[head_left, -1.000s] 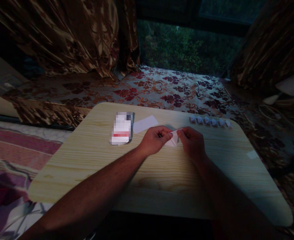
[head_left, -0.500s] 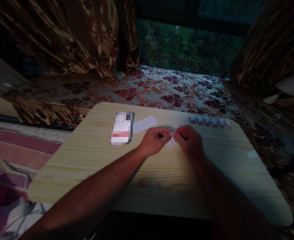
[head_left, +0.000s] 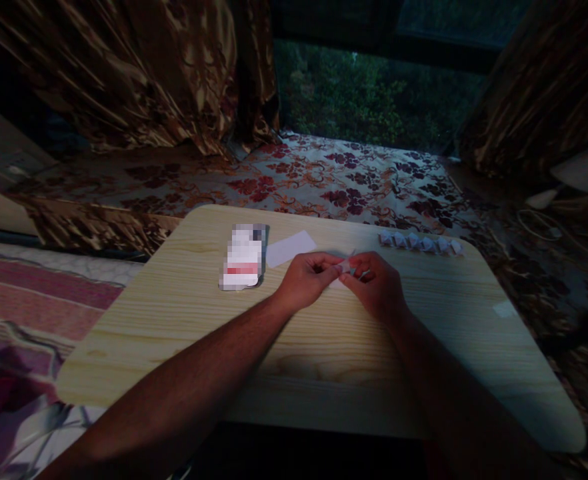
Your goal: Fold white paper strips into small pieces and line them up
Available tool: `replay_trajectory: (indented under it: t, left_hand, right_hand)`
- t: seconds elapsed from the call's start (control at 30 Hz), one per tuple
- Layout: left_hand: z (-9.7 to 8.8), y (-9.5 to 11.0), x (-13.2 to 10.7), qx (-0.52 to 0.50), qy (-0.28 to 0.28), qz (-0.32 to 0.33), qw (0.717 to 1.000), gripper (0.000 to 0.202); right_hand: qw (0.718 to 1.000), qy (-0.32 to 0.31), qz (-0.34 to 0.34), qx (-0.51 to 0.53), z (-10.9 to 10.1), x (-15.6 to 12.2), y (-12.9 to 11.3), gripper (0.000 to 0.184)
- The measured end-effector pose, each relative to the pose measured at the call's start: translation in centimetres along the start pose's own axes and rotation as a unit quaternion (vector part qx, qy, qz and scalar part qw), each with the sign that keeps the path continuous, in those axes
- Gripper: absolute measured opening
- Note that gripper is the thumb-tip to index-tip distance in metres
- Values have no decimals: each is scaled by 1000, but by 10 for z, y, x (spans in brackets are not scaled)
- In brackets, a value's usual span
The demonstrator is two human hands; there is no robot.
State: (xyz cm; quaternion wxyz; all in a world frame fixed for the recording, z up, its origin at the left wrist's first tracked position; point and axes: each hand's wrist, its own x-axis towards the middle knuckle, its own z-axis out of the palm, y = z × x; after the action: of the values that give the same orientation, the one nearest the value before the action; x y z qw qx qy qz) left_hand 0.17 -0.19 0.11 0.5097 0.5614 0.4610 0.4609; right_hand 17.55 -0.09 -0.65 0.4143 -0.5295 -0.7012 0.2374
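Between my two hands is a small piece of white paper (head_left: pixel 345 266), pinched over the middle of the wooden table (head_left: pixel 324 347). My left hand (head_left: pixel 308 279) is closed on its left side, thumb and index finger together. From the right, my right hand (head_left: pixel 377 283) pinches the same paper, its fingertips almost touching the left ones. The fingers cover most of the paper, so its folds are hard to make out. A flat white paper strip (head_left: pixel 291 249) lies beyond my left hand. Several small folded white paper pieces (head_left: pixel 421 243) stand in a row at the far right.
A phone (head_left: pixel 244 257), blurred by pixelation, lies left of the paper strip. A pale scrap (head_left: pixel 505 309) sits near the table's right edge. Behind the table is a ledge with a flowered cloth (head_left: pixel 344 173), below a window. A striped bedspread (head_left: pixel 39 280) is at the left.
My right hand has shifted slightly left and its fingers have moved on the paper. The paper has turned, and a thin tip now sticks up between the hands. The left hand is nearly still.
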Motion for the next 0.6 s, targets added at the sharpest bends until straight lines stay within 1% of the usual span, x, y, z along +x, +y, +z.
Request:
replay_trajectory:
  t: [0.13,0.3,0.47,0.6]
  left_hand:
    - [-1,-6,1,-6,3,5,1000,26]
    - [0,-13,3,-3,18,12,1000,28]
    - [0,-14,4,-7,41,10,999,25]
    - [0,-13,3,2,36,11,999,23]
  right_hand:
    - [1000,8,2,17,0,0,-3,27]
    - [998,46,-5,33,3,1,-1,22]
    - [995,66,22,65,6,2,7,28]
    - [995,46,42,79,3,5,9,35]
